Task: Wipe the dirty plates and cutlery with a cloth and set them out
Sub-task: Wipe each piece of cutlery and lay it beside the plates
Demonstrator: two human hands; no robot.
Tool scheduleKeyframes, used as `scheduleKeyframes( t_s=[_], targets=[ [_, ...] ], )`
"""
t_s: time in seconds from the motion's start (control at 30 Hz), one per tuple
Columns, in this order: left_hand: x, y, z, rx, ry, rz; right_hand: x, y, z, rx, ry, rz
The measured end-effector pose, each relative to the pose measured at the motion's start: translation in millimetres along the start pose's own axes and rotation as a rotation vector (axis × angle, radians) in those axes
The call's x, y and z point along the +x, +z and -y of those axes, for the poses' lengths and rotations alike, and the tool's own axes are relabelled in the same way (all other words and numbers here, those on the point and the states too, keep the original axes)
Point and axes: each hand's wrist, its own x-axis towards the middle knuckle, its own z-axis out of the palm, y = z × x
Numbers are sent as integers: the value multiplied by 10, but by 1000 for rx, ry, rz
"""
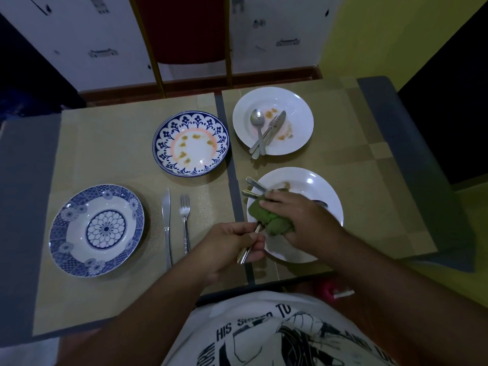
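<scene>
Left hand [232,244] pinches the handle of a utensil [244,254]. The utensil's far end is hidden inside the green cloth [266,219], which the right hand [298,215] clasps above the near white plate [319,186]. Two spare handles [253,183] rest on that plate's left rim. The stained far white plate [298,107] carries used cutlery [260,138]. The stained blue-rimmed plate [169,133] sits mid-surface. At left, the flower-patterned plate [60,233], a knife [166,223] and a fork [185,217] lie side by side.
</scene>
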Motion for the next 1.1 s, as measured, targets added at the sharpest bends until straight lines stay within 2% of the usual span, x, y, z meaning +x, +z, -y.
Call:
scheduleKeyframes(
  t_s=[0.17, 0.23, 0.37, 0.5, 0.6, 0.83, 0.93, 1.1],
  targets=[
    [-61, -104, 13, -47, 13, 48, 146, -110, -43, 126, 148, -90],
    [-63, -107, 15, -23, 26, 56, 83, -123, -13, 115, 141, -106],
    [-54, -132, -25, 37, 50, 57, -48, -19, 107, -3, 17, -97],
    [-79, -189, -48, 131, 71, 54, 117, -165, 21, 54, 147, -93],
    [-84, -196, -107, 77, 54, 60, 207, -242, 4, 5, 139, -121],
    [-3, -132, -139, 12, 43, -96, 141, -237, 40, 9, 86, -294],
    [-10, -86, -131, 22, 62, -115, 101, -179, 131, -46, 34, -256],
    [-69, 16, -101, 23, 97, -67, 28, 16, 224, -51, -88, -66]
  ],
)
